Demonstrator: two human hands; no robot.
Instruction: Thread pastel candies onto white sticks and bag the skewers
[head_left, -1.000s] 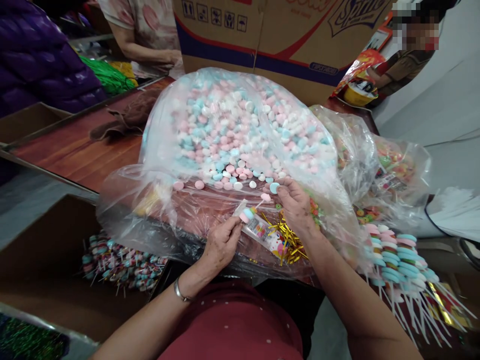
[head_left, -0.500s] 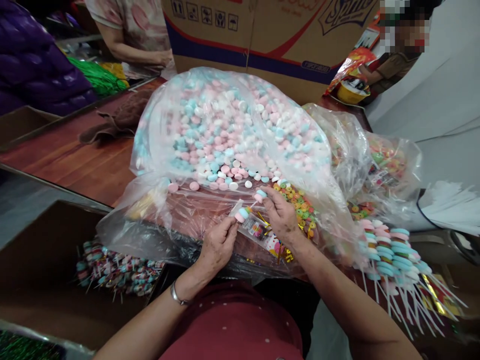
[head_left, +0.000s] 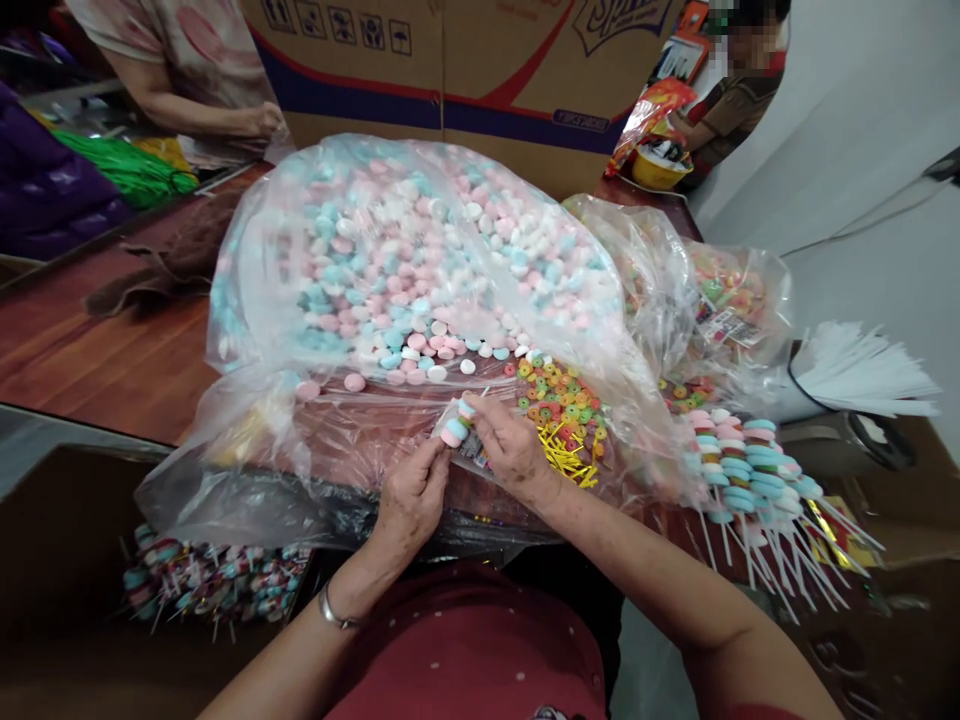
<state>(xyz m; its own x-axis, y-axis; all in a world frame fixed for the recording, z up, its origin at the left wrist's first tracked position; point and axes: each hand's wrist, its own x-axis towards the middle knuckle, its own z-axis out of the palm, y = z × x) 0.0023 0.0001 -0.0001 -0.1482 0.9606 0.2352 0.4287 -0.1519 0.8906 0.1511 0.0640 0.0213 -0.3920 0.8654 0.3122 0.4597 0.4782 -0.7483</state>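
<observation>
My left hand (head_left: 411,492) pinches the lower end of a marshmallow skewer (head_left: 454,432), stacked in pink, blue and white with a green-yellow layer. My right hand (head_left: 516,452) is closed at its upper end, fingertips against the top marshmallow; a short bit of stick shows above. Under the hands lies a printed clear packet (head_left: 471,450), partly hidden. Right beside my right hand are gold twist ties (head_left: 571,462) and small ring-shaped gummies (head_left: 559,395). Beyond the hands, a big clear bag (head_left: 262,240) spills loose marshmallows (head_left: 416,348) toward me.
Finished-looking marshmallow skewers (head_left: 750,470) lie at the right, near white sticks (head_left: 859,370). A cardboard box at lower left holds many wrapped skewers (head_left: 217,580). A large carton (head_left: 517,150) stands behind the bag. Two other people work at the far side. A brown cloth (head_left: 169,260) lies left.
My hands have come together: the two marshmallow groups held apart earlier now form one stack. The camera view has shifted to the right. The gold ties beside my right hand are more visible.
</observation>
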